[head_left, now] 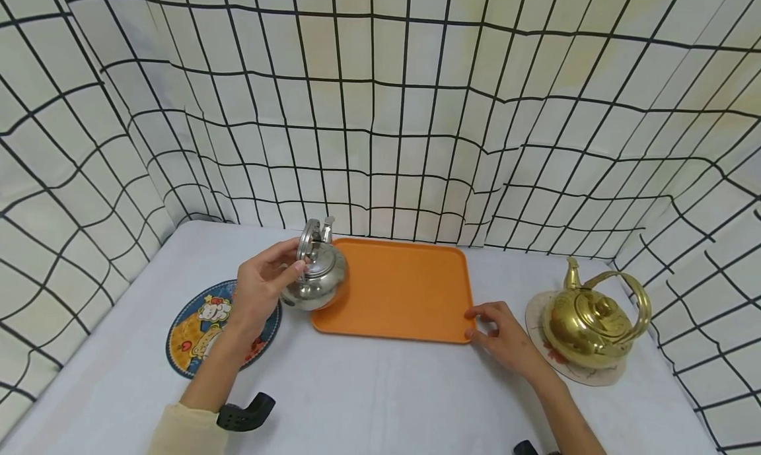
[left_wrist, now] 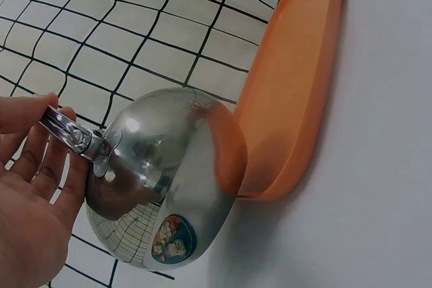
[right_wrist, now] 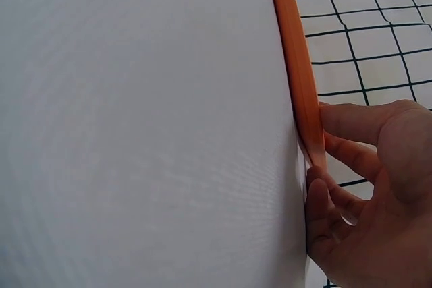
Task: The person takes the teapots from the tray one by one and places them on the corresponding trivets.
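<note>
Left hand (head_left: 261,286) grips the silver teapot (head_left: 315,277) by its handle, fingers (left_wrist: 47,160) curled round it. Teapot is off the desk (head_left: 368,389), over the near-left corner of the orange tray (head_left: 398,290), just right of the cartoon coaster (head_left: 196,329). Right hand (head_left: 505,336) rests on the desk at the tray's near-right corner, fingers (right_wrist: 351,156) loosely curled, tips against the rim; not clear whether they pinch it. 1 brass kettle (head_left: 594,319) sits on a round mat (head_left: 594,372) at far right, near the right hand. Grid cloth (head_left: 380,111) backs the scene.
</note>
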`<state>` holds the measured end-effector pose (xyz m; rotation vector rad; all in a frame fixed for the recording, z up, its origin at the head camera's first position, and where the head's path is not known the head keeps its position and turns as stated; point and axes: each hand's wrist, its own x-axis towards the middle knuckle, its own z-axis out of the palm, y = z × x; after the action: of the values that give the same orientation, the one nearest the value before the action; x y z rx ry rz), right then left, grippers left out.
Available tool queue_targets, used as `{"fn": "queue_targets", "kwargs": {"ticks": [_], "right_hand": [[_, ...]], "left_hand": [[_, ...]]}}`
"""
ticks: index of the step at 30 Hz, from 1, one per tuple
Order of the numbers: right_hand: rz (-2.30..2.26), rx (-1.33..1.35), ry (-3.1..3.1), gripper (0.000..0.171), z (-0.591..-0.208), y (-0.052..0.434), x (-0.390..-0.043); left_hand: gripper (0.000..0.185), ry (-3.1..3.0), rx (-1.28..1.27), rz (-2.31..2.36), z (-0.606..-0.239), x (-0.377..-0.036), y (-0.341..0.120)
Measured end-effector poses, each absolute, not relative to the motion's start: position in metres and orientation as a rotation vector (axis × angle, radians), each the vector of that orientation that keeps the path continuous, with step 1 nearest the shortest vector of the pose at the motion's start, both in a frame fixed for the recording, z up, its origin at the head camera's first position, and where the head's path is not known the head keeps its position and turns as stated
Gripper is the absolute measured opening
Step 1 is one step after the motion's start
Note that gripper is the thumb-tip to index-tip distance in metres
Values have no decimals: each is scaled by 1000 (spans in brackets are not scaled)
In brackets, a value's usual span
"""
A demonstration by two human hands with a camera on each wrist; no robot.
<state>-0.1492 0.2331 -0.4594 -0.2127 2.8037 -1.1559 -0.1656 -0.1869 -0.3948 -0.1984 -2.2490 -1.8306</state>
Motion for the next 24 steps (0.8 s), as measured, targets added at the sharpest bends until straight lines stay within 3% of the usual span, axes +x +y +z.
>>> {"fn": "queue_targets", "kwargs": {"ticks": [24], "right_hand": [[-1151,-223,2814,27,-462,234,-150]], "left_hand": [[43,-2242,-167,-1827,-392,-152,-213]]}}
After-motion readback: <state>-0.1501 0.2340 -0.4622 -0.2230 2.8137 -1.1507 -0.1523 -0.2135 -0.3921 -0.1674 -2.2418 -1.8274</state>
